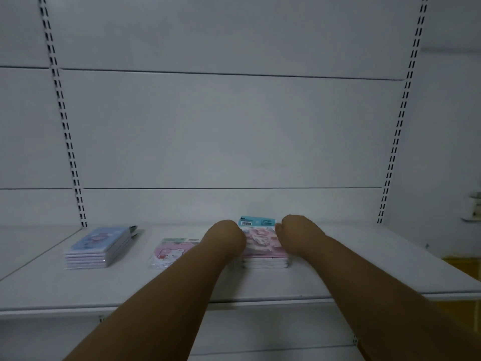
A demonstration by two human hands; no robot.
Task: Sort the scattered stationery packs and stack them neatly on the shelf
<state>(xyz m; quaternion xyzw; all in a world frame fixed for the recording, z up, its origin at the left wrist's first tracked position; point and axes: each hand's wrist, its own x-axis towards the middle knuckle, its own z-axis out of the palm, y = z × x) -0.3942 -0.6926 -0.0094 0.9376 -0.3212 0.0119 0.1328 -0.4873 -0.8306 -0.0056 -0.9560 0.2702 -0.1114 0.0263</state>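
Presently the left hand (229, 237) and right hand (296, 235) clamp the top pack (261, 239) by its side edges. Between them, it appears light, glossy and slippery; gripping the edges seems best.

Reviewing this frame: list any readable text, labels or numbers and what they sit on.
No text is legible.
Blue header card on the top pack of the right stack, between the left hand and right hand: barcode and print, too small to read.
Blue-cover stack, bear pack: pictures only.
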